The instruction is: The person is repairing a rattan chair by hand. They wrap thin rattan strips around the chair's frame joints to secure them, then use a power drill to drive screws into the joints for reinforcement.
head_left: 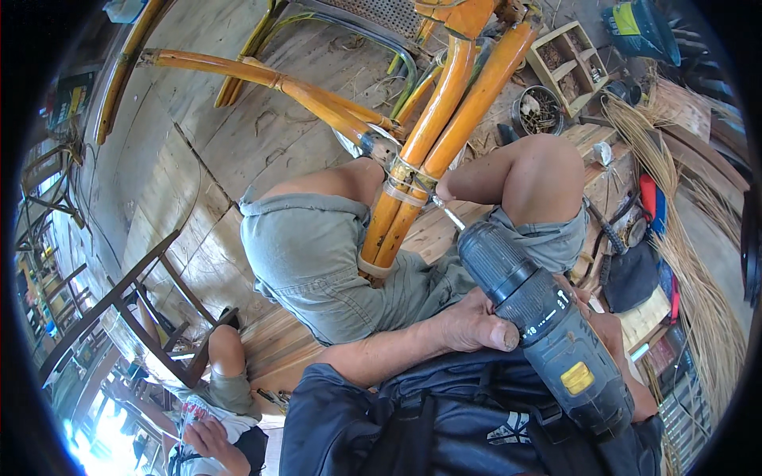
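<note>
A dark cordless drill (pixel 567 349) lies slantwise across my lap, its chuck pointing up and to the left. My right hand (pixel 607 327), mostly hidden behind the drill body, grips it from the right. From the other side my left hand (pixel 476 324) holds the drill just behind the chuck, thumb showing and fingers out of sight beneath. The thin drill bit (pixel 452 216) ends close to a joint in a varnished orange cane frame (pixel 448 103); whether it touches cannot be made out. Pale strips (pixel 405 194) bind the paired poles, which stand between my legs.
A divided wooden box (pixel 567 67) and a round tin of small parts (pixel 537 109) sit at the far right. Long dry fibre strands (pixel 675 238) run down the right side. At lower left, another person's hand (pixel 208 438) shows beside a dark chair frame (pixel 131 317).
</note>
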`<action>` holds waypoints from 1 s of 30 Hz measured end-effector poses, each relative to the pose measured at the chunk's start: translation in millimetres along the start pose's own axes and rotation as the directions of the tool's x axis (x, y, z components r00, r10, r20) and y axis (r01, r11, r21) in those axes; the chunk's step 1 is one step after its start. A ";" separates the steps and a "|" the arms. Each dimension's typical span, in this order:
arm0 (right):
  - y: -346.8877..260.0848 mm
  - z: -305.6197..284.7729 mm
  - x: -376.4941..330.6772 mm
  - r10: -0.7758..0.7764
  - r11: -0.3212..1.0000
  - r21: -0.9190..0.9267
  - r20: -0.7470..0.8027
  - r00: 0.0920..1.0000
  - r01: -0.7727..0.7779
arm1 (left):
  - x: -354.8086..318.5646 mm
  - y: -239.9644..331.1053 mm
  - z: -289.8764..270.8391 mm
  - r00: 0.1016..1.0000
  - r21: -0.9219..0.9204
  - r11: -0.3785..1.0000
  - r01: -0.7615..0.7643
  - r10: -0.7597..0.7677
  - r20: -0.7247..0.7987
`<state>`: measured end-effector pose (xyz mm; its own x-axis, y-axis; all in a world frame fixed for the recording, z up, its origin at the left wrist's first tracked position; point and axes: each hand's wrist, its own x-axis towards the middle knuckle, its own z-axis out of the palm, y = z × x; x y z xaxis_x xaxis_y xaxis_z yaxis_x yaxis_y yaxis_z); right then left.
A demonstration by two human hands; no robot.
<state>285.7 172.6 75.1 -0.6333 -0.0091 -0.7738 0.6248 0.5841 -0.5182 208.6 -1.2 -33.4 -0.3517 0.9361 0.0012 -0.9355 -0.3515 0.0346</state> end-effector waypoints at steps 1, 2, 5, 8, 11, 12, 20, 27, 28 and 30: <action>-0.7 -0.7 0.4 -0.058 0.998 -0.021 -0.002 0.998 0.058 | 0.0 0.0 0.2 1.000 0.011 1.000 0.000 0.000 -0.011; -1.4 -2.5 0.3 -0.057 0.997 -0.059 0.021 0.998 0.058 | 0.3 -0.3 0.5 1.000 0.015 1.000 -0.009 0.009 -0.013; -3.4 -6.5 -0.8 -0.087 0.994 -0.066 0.021 0.996 0.088 | 0.3 -1.0 1.0 0.999 0.011 1.000 -0.017 0.017 -0.030; -4.9 -6.6 -0.6 -0.106 0.994 -0.030 0.010 0.994 0.106 | 0.4 -1.0 1.3 0.999 0.020 1.000 -0.013 0.014 -0.040; -5.4 -5.0 -1.3 -0.028 0.999 -0.027 0.023 0.999 0.029 | 0.3 -0.2 1.6 0.999 0.011 1.000 -0.004 0.004 -0.040; -4.9 -4.3 -1.4 -0.008 1.000 -0.030 0.024 1.000 0.009 | -0.1 0.2 1.9 0.999 0.006 1.000 -0.002 0.002 -0.042; 4.8 1.5 0.4 -0.092 0.983 0.155 -0.068 0.993 0.102 | -4.1 1.0 1.4 0.997 -0.045 0.999 -0.011 0.007 -0.072; -1.3 -0.7 3.4 -0.092 0.994 0.050 -0.068 0.993 0.096 | -3.5 4.4 -4.1 0.998 -0.034 0.999 0.006 -0.008 -0.055; -2.6 -1.8 4.7 -0.052 0.998 0.040 -0.037 0.998 0.054 | -3.2 5.3 -4.5 0.998 -0.025 1.000 -0.002 0.000 -0.065; -4.3 -3.8 8.4 -0.009 0.999 0.034 0.004 1.000 0.009 | -1.8 7.2 -5.3 0.998 -0.028 1.000 -0.013 0.011 -0.067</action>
<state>276.0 173.1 72.2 -0.6373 -0.0174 -0.7704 0.6342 0.5562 -0.5371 202.4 -5.5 -38.4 -0.3638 0.9292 -0.0650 -0.9313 -0.3641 0.0069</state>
